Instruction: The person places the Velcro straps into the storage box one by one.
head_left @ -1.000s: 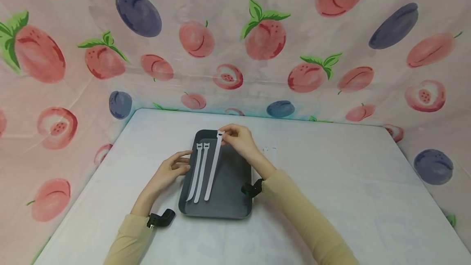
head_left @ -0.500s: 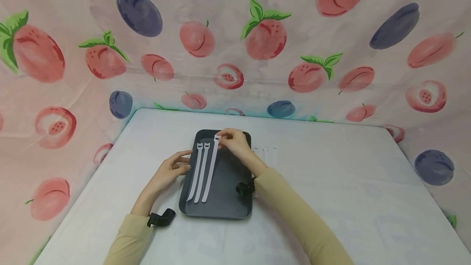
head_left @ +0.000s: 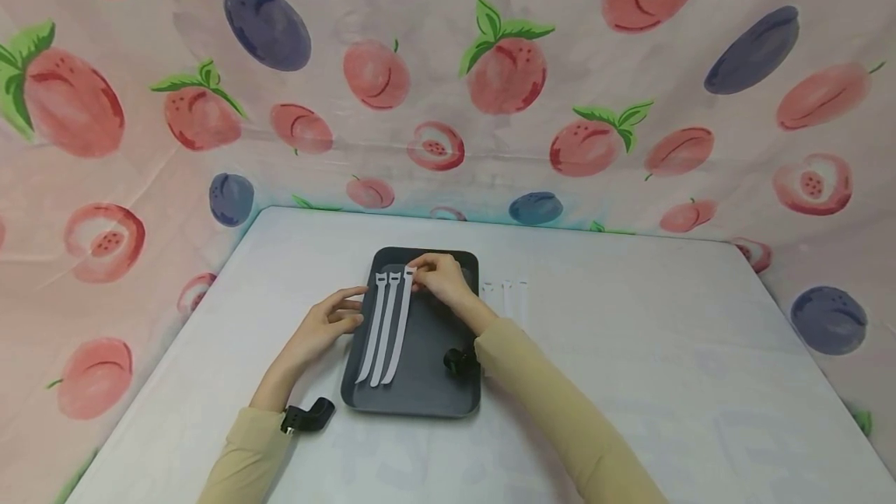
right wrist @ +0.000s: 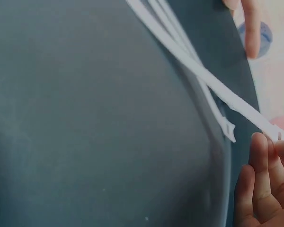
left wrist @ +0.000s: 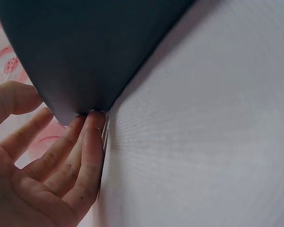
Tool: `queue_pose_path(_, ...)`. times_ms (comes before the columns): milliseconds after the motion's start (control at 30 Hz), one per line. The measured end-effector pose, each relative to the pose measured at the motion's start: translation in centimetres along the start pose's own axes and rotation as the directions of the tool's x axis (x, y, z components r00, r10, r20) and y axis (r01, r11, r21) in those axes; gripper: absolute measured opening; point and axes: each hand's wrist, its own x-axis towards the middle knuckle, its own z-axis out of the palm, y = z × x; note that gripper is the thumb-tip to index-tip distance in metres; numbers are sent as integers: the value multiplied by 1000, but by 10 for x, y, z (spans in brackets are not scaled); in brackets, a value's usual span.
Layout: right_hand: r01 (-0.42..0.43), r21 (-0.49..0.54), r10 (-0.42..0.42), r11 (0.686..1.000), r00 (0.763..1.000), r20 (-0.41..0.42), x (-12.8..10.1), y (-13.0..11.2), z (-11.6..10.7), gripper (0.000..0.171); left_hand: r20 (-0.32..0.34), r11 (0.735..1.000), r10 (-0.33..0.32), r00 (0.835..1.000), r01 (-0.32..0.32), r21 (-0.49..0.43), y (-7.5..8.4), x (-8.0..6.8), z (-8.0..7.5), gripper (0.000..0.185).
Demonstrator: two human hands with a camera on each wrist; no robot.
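In the head view a dark grey tray (head_left: pixel 434 391) lies on the white table. Two white hook-and-loop cable ties (head_left: pixel 379 325) lie side by side along its left part, slotted heads at the far end. My right hand (head_left: pixel 439 277) pinches the head of a third white cable tie (head_left: pixel 400 325), just right of that pair. In the right wrist view this held tie (right wrist: pixel 213 85) slants up from the tray toward thumb and fingertips (right wrist: pixel 259 142). My left hand (head_left: pixel 325 325) rests relaxed fingers against the tray's left side; its fingertips (left wrist: pixel 95 118) touch the outer wall in the left wrist view.
More white cable ties (head_left: pixel 507 294) lie on the table right of the tray, partly hidden behind the right forearm. A fruit-print cloth (head_left: pixel 434 61) hangs along the table's back edge. Black wrist cameras (head_left: pixel 308 415) sit on both wrists.
My right hand has moved slightly left and nearer, lowering the third tie beside the other two; its head now sits closer to theirs. My left hand has stayed at the tray's side.
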Motion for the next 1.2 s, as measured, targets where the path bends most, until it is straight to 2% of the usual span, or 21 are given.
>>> queue_pose_path(500,-20,-55,20,998,1000,8,5,12,8,21,-9,1000,-12,1000,12,9,0,-1,1,51)
queue_pose_path(833,12,-205,-10,979,1000,10,7,14,12,21,-10,1000,2,1000,-2,20,-3,0,0,50)
queue_pose_path(1200,35,-248,-23,968,998,53,6,12,10,23,-8,1000,-1,1000,1,17,-3,1,0,50)
